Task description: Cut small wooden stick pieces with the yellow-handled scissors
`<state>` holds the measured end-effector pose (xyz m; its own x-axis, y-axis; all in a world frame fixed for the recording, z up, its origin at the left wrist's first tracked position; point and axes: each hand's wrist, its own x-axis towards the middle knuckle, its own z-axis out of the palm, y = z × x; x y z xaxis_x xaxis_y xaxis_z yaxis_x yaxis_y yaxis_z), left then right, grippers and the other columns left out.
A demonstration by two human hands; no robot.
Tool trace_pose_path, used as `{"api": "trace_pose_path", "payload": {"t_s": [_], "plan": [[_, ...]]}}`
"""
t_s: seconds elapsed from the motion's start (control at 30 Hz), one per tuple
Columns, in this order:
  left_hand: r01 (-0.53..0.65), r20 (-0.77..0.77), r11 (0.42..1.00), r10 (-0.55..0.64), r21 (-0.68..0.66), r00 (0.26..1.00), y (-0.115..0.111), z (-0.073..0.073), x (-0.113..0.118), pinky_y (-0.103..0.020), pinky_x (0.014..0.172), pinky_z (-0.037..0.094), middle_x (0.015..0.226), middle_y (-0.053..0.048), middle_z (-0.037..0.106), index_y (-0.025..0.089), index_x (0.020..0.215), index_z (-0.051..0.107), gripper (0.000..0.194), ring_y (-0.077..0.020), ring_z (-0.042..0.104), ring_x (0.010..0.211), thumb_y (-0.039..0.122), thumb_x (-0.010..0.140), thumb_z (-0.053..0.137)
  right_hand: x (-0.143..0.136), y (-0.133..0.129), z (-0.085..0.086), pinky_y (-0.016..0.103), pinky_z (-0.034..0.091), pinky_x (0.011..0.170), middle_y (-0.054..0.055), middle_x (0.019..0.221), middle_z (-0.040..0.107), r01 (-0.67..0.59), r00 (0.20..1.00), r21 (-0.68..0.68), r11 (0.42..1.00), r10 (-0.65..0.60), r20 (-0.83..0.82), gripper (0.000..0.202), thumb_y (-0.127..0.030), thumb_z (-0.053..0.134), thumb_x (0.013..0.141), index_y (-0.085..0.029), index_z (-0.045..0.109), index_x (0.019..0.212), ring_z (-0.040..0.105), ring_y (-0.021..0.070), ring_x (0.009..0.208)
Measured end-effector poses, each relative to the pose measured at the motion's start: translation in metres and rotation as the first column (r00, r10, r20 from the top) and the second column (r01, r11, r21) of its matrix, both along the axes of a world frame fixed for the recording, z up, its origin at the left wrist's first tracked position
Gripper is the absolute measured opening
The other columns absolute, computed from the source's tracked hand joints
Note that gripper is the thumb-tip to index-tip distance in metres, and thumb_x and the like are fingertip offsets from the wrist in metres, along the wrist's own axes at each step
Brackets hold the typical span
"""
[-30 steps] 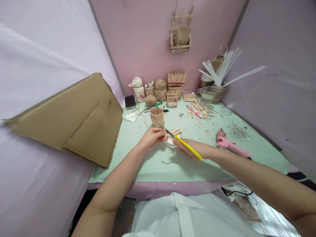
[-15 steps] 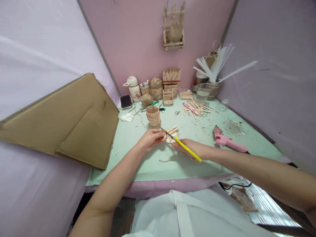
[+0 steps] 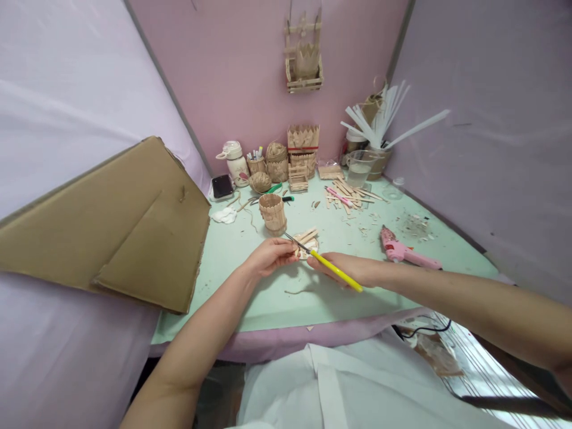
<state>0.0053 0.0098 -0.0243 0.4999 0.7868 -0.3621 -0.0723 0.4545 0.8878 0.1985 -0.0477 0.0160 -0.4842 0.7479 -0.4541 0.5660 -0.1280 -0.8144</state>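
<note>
My left hand (image 3: 271,257) is closed, its thumb and fingertips pinched together beside the tool's metal tip; whatever they hold is too small to make out. In my right hand (image 3: 336,266) is a yellow-handled tool (image 3: 337,271) with a long, slim metal tip; whether it is scissors or pliers I cannot tell. That tip crosses over a small round white base (image 3: 311,245) on the table. Several pale craft sticks (image 3: 308,234) lie on the base, partly hidden by the tool and my fingers. Just behind my left hand stands a round craft-stick cup (image 3: 273,214).
A pink glue gun (image 3: 409,255) lies to the right. Behind are loose craft sticks (image 3: 353,193) with a pink pen, a twine ball (image 3: 260,182), a white bottle (image 3: 235,162) and a clear plastic cup (image 3: 358,170). Large cardboard (image 3: 120,232) leans at left.
The view has shifted a little, so the background sits slightly further left. Both hands and the tool keep nearly the same pose over the white base.
</note>
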Motion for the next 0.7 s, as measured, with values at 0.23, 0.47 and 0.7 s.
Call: {"api": "trace_pose_path", "payload": {"t_s": [0.23,0.47,0.7], "plan": [[-0.006,0.004,0.992,0.006,-0.129,1.000,0.004,-0.006,0.003,-0.010,0.056,0.050,0.067,-0.006,0.064,0.007,0.072,0.066,0.003,-0.0054,0.060,0.056,0.009,0.071,0.064,0.001,-0.001,-0.007,0.022,0.018,0.035,-0.006,0.048,0.029,0.081,0.997,-0.095,0.992,-0.081,-0.004,0.053,-0.071,0.047,0.072,-0.020,0.034,0.063,0.024,0.0058,0.042],[0.038,-0.001,0.984,-0.039,-0.176,0.999,0.005,-0.010,0.004,-0.009,0.057,0.049,0.067,-0.007,0.064,0.007,0.069,0.065,0.004,-0.0049,0.060,0.056,0.009,0.072,0.064,0.002,-0.002,-0.012,0.021,0.017,0.027,-0.008,0.042,0.025,0.137,0.990,-0.225,0.965,-0.129,0.048,0.057,-0.076,0.047,0.067,-0.022,0.031,0.057,0.021,0.0050,0.032],[0.108,-0.032,0.984,-0.114,-0.145,0.993,0.003,-0.007,0.004,-0.010,0.058,0.049,0.066,-0.006,0.062,0.006,0.068,0.065,0.008,-0.0046,0.058,0.057,0.013,0.069,0.068,0.003,-0.006,-0.012,0.020,0.018,0.026,-0.009,0.039,0.023,0.185,0.983,-0.295,0.937,-0.174,0.066,0.059,-0.077,0.045,0.068,-0.022,0.030,0.054,0.019,0.0048,0.031]]}}
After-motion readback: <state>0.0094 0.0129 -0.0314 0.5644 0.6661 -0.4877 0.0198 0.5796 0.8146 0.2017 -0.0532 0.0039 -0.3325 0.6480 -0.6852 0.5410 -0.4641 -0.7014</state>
